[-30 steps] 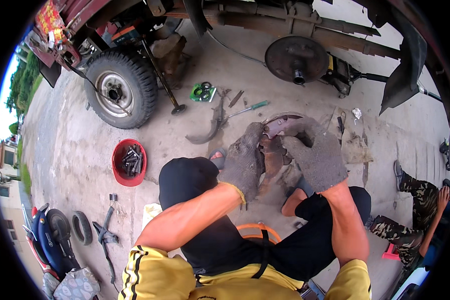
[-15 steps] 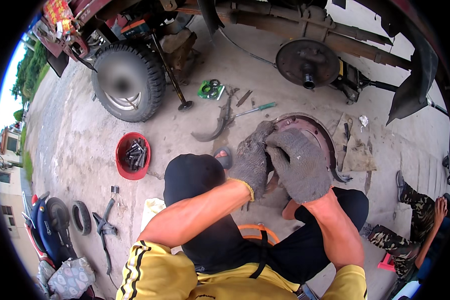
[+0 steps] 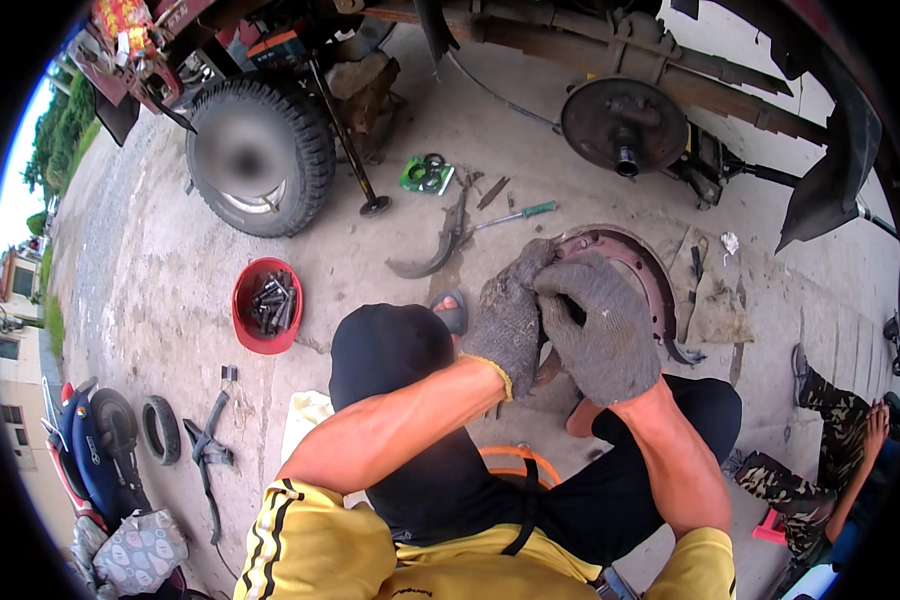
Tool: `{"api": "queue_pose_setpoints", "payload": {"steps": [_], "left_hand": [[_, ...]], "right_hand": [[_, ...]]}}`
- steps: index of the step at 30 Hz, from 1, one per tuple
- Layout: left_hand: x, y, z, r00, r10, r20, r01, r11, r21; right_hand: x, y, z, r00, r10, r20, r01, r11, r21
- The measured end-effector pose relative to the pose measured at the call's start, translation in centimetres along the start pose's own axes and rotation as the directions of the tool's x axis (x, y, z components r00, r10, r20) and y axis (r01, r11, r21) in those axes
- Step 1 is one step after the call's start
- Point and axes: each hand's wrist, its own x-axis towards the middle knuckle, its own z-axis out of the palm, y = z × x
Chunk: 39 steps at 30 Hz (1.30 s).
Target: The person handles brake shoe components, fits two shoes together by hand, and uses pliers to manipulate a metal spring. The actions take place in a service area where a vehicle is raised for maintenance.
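Note:
Both my hands wear grey knit work gloves and meet in front of me, between my knees. A curved, reddish-brown brake shoe point(image 3: 642, 268) arcs out behind and to the right of them. My left hand point(image 3: 513, 310) is closed around the near left end of this shoe, its fingertips beside the rim. Beside it, my right hand point(image 3: 602, 325) is curled with thumb and fingers pressed together against the left glove. What the right fingers pinch is hidden. A second curved brake shoe point(image 3: 432, 262) lies on the concrete ahead, to the left of my hands.
A screwdriver point(image 3: 515, 216) and a green parts pack point(image 3: 427, 174) lie ahead. A red bowl point(image 3: 266, 340) of dark metal parts is at left. Beyond stand a truck wheel point(image 3: 305, 165) and a bare hub with backing plate point(image 3: 610, 130). Another person point(image 3: 805, 490) sits at right.
The view has shifted slightly. Both gloved hands keep nearly the same closed grip by the brake shoe, with only small movement.

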Motion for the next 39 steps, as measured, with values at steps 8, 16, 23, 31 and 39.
{"api": "queue_pose_setpoints", "payload": {"steps": [8,16,23,31,39], "left_hand": [[-0.5,1.6,-1.5,0.991,-0.13,0.038,0.133,0.988,-0.078],[-0.1,1.8,-1.5,0.982,-0.181,0.052,0.18,0.983,0.029],[0.6,-2.3,0.2,0.932,-0.285,0.222,0.355,0.605,-0.713],[0.5,-2.6,-0.6,0.963,-0.218,0.16,0.269,0.832,-0.486],[0.8,0.5,-1.7,0.843,-0.275,0.463,0.409,-0.231,-0.883]], "right_hand": [[0.9,-1.1,-1.4,0.952,0.263,0.158,-0.294,0.93,0.219],[0.5,-0.1,-0.9,0.994,0.093,0.051,-0.096,0.994,0.054],[1.4,1.5,-2.9,0.992,0.099,-0.077,-0.102,0.994,-0.042],[2.0,0.9,-2.4,0.983,0.132,-0.125,-0.151,0.976,-0.156],[1.7,-0.4,-2.8,0.976,0.041,-0.212,-0.075,0.985,-0.156]]}}
